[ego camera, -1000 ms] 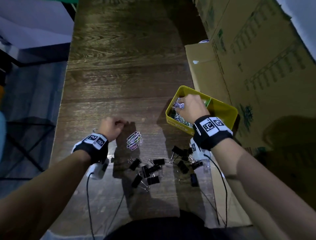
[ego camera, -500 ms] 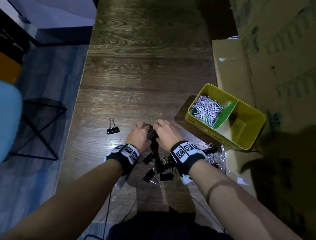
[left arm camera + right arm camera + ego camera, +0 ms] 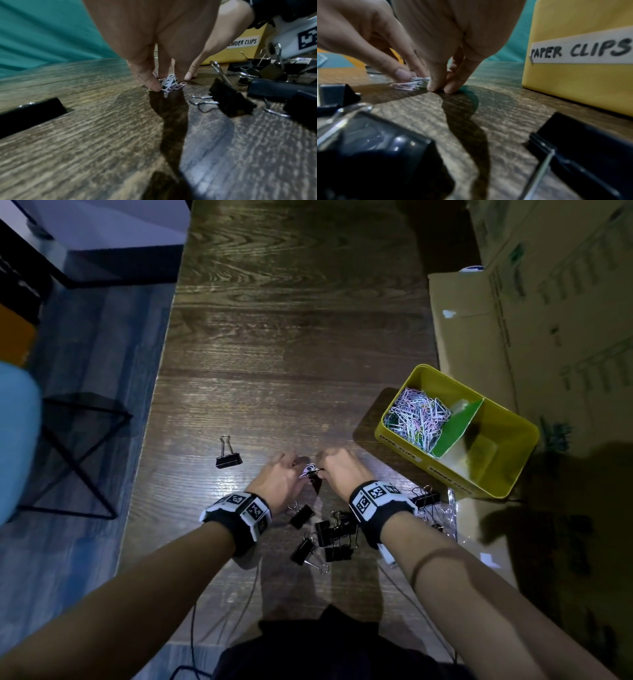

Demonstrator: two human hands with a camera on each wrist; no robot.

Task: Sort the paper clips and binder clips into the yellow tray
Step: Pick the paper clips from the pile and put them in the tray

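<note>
A small bunch of pastel paper clips (image 3: 310, 469) (image 3: 171, 83) (image 3: 409, 83) lies on the wooden table between my hands. My left hand (image 3: 284, 474) (image 3: 164, 82) pinches it from the left with curled fingers. My right hand (image 3: 342, 470) (image 3: 440, 86) closes on it from the right, fingertips on the table. The yellow tray (image 3: 397, 440) (image 3: 240, 40) (image 3: 573, 81) stands to the right, labelled "PAPER CLIPS" and "BINDER CLIPS". Its left compartment holds a heap of paper clips (image 3: 416, 419) behind a green divider (image 3: 459, 426). Black binder clips (image 3: 329, 532) (image 3: 229, 97) (image 3: 368, 148) lie near my wrists.
One binder clip (image 3: 228, 458) sits alone left of my hands. Cardboard boxes (image 3: 548, 320) stand along the right side, behind the tray. A clear plastic bag (image 3: 445, 508) lies under my right wrist. The table's left edge (image 3: 150, 422) drops to the floor.
My right hand has left the tray and come down to the table. Both hands now meet around the bunch of paper clips.
</note>
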